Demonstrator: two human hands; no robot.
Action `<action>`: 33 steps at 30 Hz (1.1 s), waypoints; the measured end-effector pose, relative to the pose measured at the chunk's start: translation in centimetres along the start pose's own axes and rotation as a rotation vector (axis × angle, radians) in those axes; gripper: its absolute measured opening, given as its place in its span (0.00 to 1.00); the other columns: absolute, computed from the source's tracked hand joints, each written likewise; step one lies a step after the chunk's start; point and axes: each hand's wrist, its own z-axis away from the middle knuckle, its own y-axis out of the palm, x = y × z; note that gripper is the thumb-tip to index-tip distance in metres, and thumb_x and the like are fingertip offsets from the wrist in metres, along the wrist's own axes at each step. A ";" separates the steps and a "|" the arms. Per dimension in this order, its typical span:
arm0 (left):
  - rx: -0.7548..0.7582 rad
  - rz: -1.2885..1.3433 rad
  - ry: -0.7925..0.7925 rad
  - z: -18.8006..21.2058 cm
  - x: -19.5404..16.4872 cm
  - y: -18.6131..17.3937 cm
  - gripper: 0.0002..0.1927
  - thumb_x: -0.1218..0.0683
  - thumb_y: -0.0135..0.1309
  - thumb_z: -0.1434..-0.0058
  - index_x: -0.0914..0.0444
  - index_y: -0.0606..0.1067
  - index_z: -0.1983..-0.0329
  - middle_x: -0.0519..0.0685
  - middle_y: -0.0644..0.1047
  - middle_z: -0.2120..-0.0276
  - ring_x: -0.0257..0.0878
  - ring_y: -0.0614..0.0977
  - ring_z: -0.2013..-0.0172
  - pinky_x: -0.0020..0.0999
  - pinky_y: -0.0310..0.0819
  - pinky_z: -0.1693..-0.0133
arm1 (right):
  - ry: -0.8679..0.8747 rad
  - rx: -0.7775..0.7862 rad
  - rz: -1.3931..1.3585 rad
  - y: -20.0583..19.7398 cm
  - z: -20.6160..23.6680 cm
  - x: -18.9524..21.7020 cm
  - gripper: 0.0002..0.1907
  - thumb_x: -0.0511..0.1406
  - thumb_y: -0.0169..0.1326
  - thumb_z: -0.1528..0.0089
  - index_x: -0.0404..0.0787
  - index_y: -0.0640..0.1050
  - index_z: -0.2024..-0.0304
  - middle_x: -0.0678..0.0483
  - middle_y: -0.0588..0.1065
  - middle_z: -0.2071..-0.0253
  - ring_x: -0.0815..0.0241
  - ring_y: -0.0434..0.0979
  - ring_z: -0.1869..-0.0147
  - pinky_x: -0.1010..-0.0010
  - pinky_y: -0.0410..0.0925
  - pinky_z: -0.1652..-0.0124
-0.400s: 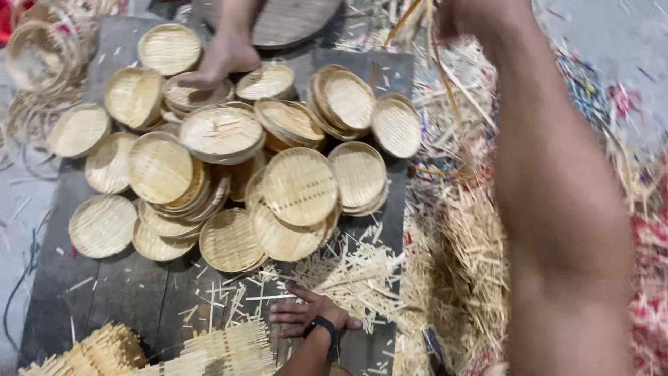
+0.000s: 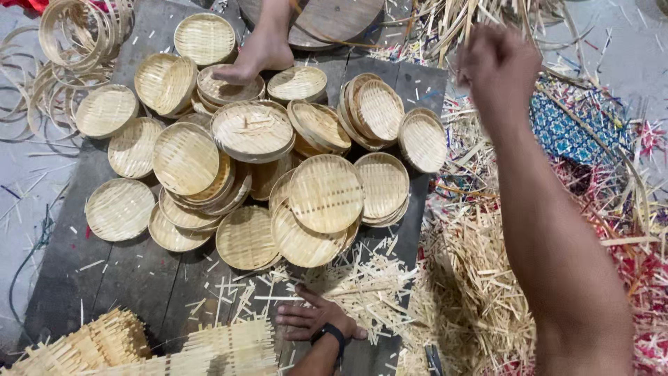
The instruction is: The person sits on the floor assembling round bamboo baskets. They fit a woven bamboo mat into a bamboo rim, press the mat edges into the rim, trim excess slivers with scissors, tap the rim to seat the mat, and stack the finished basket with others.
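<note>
On dark boards, left hand [image 2: 314,319] resting flat with fingers spread among loose bamboo offcuts [image 2: 362,285], gripping nothing; right hand [image 2: 497,66] raised high at upper right, curled into a fist, contents impossible to tell. Just beyond the left hand, heaped round woven bamboo trays [image 2: 325,193]: probably light, fairly stiff, rough rather than slippery, best taken by the rim, splintery at the edges. Nearby: a bare foot [image 2: 254,56] on the far trays, bamboo hoops [image 2: 73,35] at upper left, square woven mats [image 2: 229,348] near the bottom edge, a deep litter of strips [image 2: 473,278] to the right.
</note>
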 end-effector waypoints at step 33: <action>-0.912 0.962 0.482 -1.7 38.2 2.6 0.34 0.36 0.76 0.54 0.68 0.74 0.67 0.54 0.75 0.76 0.47 0.77 0.73 0.44 0.76 0.66 | 1.029 0.629 -0.452 -14.7 88.6 5.2 0.16 0.37 0.56 0.38 0.37 0.80 0.50 0.49 0.85 0.63 0.59 0.86 0.62 0.68 0.77 0.62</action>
